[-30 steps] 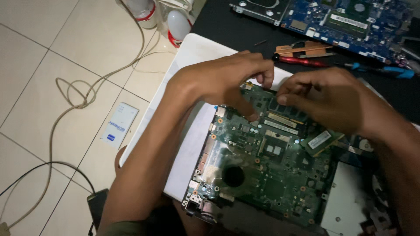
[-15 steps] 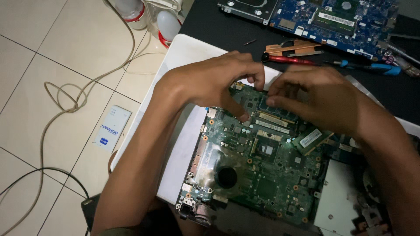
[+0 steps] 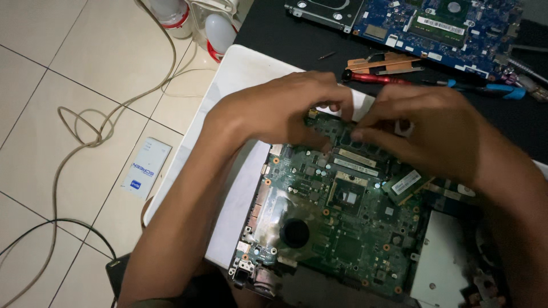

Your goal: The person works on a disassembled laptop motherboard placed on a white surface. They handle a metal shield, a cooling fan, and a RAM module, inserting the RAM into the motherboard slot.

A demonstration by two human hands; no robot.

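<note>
Both hands, left hand and right hand, pinch the green motherboard at its far edge (fingertips nearly meeting).

- An improvised electronics repair spot in a home, set up at floor level rather than at a proper bench.
- A bare green circuit board lies on a white slab; a blue circuit board sits on a black mat.
- Screwdrivers lie about.
- Pale floor tiles carry loose cables.
</note>
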